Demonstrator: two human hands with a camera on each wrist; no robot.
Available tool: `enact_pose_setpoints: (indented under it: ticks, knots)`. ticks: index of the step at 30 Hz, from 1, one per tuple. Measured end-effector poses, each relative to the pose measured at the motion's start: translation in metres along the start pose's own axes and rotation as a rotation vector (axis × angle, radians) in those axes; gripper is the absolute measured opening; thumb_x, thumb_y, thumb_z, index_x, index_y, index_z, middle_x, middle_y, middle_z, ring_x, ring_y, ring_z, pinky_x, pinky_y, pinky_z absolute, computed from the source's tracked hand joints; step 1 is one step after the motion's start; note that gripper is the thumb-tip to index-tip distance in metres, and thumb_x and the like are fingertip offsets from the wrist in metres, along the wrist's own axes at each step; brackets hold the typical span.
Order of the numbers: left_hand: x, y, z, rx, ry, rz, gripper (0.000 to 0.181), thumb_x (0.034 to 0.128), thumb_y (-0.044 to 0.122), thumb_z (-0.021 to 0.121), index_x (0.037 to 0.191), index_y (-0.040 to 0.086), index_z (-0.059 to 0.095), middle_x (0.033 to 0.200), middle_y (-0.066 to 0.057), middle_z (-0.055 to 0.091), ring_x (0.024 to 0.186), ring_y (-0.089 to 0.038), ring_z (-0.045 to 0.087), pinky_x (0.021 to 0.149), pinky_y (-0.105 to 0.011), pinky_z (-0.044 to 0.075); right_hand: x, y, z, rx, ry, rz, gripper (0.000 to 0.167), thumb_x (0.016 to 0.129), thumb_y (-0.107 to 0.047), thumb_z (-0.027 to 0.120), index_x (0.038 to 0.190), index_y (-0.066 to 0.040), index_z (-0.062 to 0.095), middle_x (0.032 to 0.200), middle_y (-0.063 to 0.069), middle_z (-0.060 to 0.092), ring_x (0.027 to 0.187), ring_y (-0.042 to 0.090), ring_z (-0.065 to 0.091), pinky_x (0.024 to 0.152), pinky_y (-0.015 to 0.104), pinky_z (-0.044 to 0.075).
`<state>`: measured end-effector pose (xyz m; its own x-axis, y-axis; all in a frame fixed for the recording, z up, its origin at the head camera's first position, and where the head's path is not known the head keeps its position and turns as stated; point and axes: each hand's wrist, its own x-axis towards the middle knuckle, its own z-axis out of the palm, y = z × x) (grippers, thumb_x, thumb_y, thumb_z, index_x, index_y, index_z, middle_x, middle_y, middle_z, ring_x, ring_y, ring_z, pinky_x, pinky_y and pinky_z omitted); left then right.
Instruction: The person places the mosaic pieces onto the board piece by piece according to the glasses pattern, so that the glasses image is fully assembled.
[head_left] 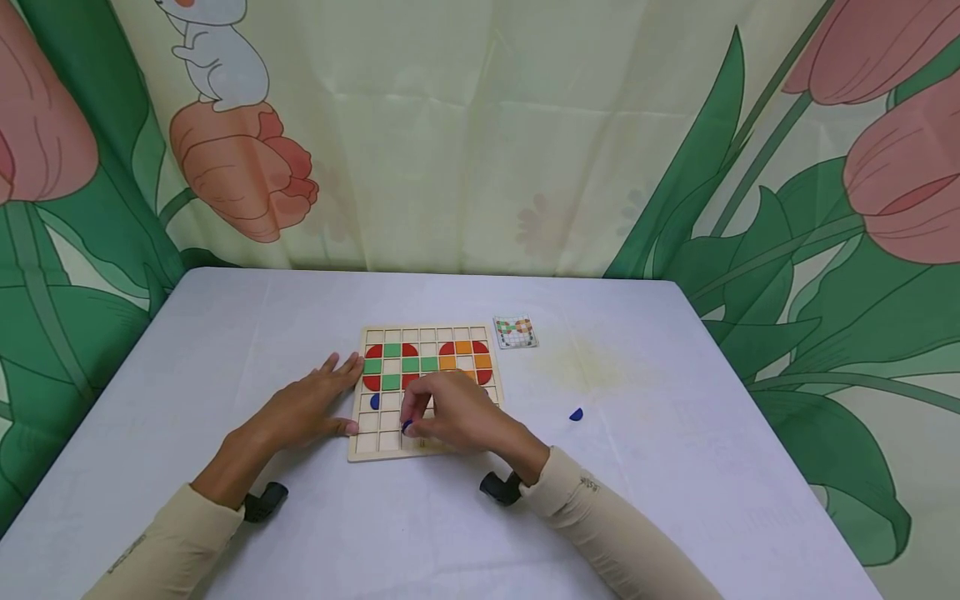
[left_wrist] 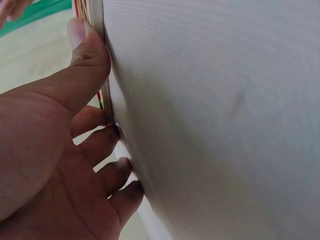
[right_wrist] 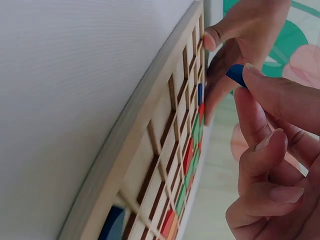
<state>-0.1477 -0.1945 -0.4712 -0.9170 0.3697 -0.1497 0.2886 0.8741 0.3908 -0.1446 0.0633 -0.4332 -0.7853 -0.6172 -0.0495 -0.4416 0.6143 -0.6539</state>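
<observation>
A wooden grid board point(head_left: 362, 446) lies on the table, with red, green and orange pieces in its upper cells. My left hand point(head_left: 311, 408) rests against the board's left edge, thumb and fingers spread; the left wrist view shows the thumb point(left_wrist: 90, 57) touching the rim. Between thumb and index finger my right hand point(head_left: 461, 412) pinches a blue quarter-round piece point(right_wrist: 236, 75), above the lower cells. One blue piece point(head_left: 375, 402) sits in a left-column cell below the red ones. The right wrist view shows another blue piece point(right_wrist: 113, 225) in a near cell. My right hand hides part of the board.
A loose blue piece point(head_left: 576, 414) lies on the white tablecloth point(head_left: 645, 492) to the right of the board. Beyond the board's top right corner is a small pattern card point(head_left: 516, 332). A printed curtain point(head_left: 480, 167) hangs behind the table.
</observation>
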Motion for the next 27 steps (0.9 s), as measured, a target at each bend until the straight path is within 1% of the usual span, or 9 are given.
enact_pose_setpoints:
  ticks: [4, 7, 10, 15, 21, 27]
  knots:
    - [0.000, -0.001, 0.000, 0.002, 0.000, 0.006, 0.109, 0.0818, 0.039, 0.090, 0.167, 0.007, 0.030, 0.173, -0.021, 0.027, 0.159, -0.056, 0.021, 0.114, -0.078, 0.037, 0.009, -0.005, 0.003, 0.006, -0.003, 0.022, 0.016, 0.089, -0.015, 0.088, 0.085, -0.025, 0.076, 0.077, -0.016, 0.070, 0.084, 0.002, 0.063, 0.075, 0.023, 0.049]
    - [0.000, -0.002, 0.000, 0.006, 0.003, 0.011, 0.109, 0.0817, 0.039, 0.090, 0.167, 0.007, 0.030, 0.173, -0.021, 0.028, 0.159, -0.056, 0.021, 0.114, -0.078, 0.036, 0.016, -0.007, 0.005, -0.008, -0.003, 0.045, 0.014, 0.091, -0.016, 0.087, 0.085, -0.026, 0.078, 0.078, -0.016, 0.072, 0.088, 0.005, 0.063, 0.076, 0.024, 0.049]
    - [0.001, -0.002, 0.001, 0.008, 0.008, 0.013, 0.108, 0.0820, 0.039, 0.089, 0.167, 0.007, 0.031, 0.173, -0.021, 0.028, 0.159, -0.055, 0.021, 0.114, -0.077, 0.036, 0.023, -0.009, 0.006, -0.024, -0.001, 0.056, 0.013, 0.091, -0.017, 0.086, 0.084, -0.026, 0.079, 0.077, -0.016, 0.073, 0.089, 0.004, 0.063, 0.076, 0.024, 0.048]
    - [-0.001, -0.003, 0.001, 0.009, 0.009, 0.010, 0.107, 0.0826, 0.040, 0.089, 0.167, 0.008, 0.031, 0.173, -0.021, 0.028, 0.158, -0.057, 0.022, 0.112, -0.078, 0.037, 0.035, -0.011, 0.012, -0.034, 0.015, 0.072, 0.012, 0.091, -0.017, 0.087, 0.085, -0.025, 0.080, 0.077, -0.018, 0.073, 0.085, -0.001, 0.063, 0.074, 0.024, 0.047]
    - [-0.001, -0.005, 0.001, -0.016, 0.012, 0.026, 0.106, 0.0828, 0.038, 0.089, 0.167, 0.007, 0.032, 0.174, -0.021, 0.028, 0.160, -0.054, 0.021, 0.115, -0.077, 0.036, 0.046, -0.011, 0.023, -0.034, 0.013, 0.099, 0.013, 0.091, -0.018, 0.086, 0.085, -0.026, 0.079, 0.076, -0.017, 0.070, 0.082, 0.002, 0.062, 0.074, 0.025, 0.048]
    - [-0.001, -0.006, 0.001, -0.018, 0.018, 0.040, 0.105, 0.0830, 0.038, 0.089, 0.166, 0.006, 0.033, 0.173, -0.022, 0.029, 0.160, -0.053, 0.021, 0.116, -0.076, 0.036, 0.054, -0.011, 0.032, -0.057, 0.005, 0.117, 0.011, 0.091, -0.019, 0.086, 0.085, -0.024, 0.079, 0.074, -0.013, 0.069, 0.076, 0.003, 0.062, 0.068, 0.022, 0.048]
